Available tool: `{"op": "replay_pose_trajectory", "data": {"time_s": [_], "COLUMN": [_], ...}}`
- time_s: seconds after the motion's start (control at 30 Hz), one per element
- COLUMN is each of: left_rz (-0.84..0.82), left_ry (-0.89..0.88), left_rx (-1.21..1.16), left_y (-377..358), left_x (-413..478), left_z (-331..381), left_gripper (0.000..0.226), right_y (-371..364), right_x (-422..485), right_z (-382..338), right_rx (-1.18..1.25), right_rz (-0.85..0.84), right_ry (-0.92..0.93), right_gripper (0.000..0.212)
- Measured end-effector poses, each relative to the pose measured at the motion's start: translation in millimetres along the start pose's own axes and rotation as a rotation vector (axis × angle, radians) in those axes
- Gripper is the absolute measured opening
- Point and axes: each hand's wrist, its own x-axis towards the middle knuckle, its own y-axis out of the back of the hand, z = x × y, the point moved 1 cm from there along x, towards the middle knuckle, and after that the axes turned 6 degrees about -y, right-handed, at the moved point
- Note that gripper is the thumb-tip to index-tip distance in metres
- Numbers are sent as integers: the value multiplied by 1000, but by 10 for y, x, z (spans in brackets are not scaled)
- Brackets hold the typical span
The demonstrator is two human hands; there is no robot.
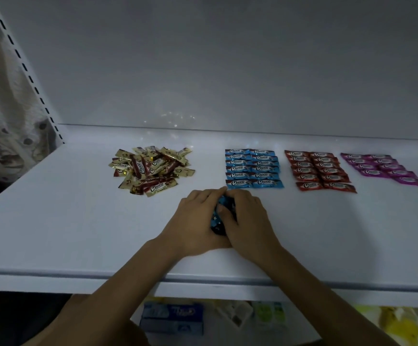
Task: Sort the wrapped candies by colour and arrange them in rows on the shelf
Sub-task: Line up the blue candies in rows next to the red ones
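We are curling our left hand (195,216) and right hand (249,216) round a bunch of blue candies (215,218) on the shelf (78,221), likely keeping them together for the blue rows (253,168) at one o'clock, while the gold pile (150,171) is lying at eleven o'clock.

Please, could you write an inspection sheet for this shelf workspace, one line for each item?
Surface: white shelf, flat.
Job's things: gold-brown pile unsorted at left; blue rows, red rows, purple rows to its right, two columns each; blue bundle between the hands.
Clutter: nothing seen.
Grippers: left hand and right hand both grip the blue bundle.
Cables: nothing seen.
Surroundings: slotted upright and patterned cloth at left; packages, blurred, below the shelf.
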Motion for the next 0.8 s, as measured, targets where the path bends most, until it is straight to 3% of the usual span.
{"op": "replay_pose_trajectory", "data": {"time_s": [0.23,0.53,0.67,0.73,0.8], "left_rz": [105,124,156,178,187], "left_ry": [-42,-126,-119,-118,-111], "left_rx": [22,17,30,43,51], "left_y": [36,44,54,50,48], "left_x": [24,91,71,72,67], "left_z": [92,65,76,94,102], "left_gripper": [85,63,53,53,62], "right_y": [22,172,210,210,145], "right_x": [1,-46,-52,-39,-19], "right_z": [5,159,105,69,-29], "right_rx": [109,182,263,342,371], "right_rz": [-3,-56,-81,-110,-97], "right_ry": [-16,27,-17,-61,-78], "right_gripper": [35,40,64,70,60]}}
